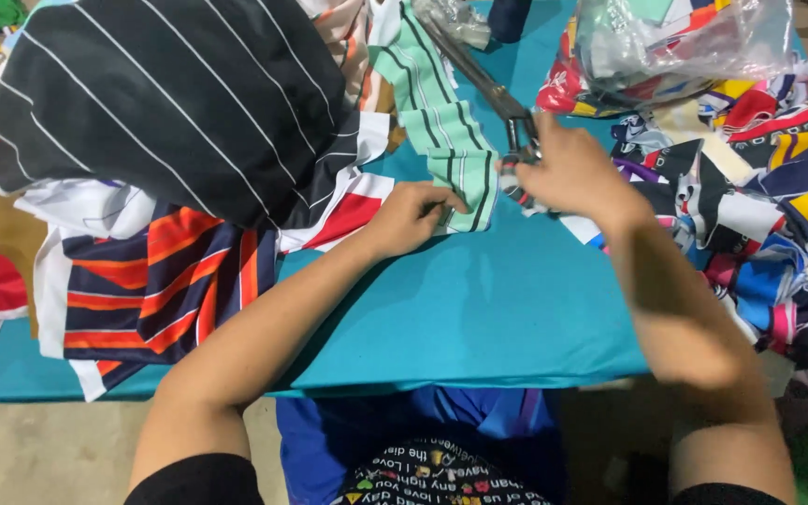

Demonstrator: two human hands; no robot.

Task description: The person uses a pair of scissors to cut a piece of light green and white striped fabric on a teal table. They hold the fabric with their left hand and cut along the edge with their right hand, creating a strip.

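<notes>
Green striped strip (446, 140) flat on teal counter (479, 309), lower end pinned under left hand (411, 217) fingers; right hand (568, 173) curled round scissors (488, 89), blades probably apart. Open teal toward near edge.

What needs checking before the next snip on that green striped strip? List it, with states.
1. Right hand grips the scissors by the handles: ok.
2. Left hand pins the green striped strip flat on the teal table cover: ok.
3. Left fingertips out of the blades' path: cannot tell, the right hand hides the part of the blades nearest them.
4. Blades open or shut: cannot tell, they look like one line.
5. Strip free of the dark striped fabric pile: ok near the hands; its far end runs under other cloth.
6. Scrap heap at right is apart from the strip: ok.
</notes>
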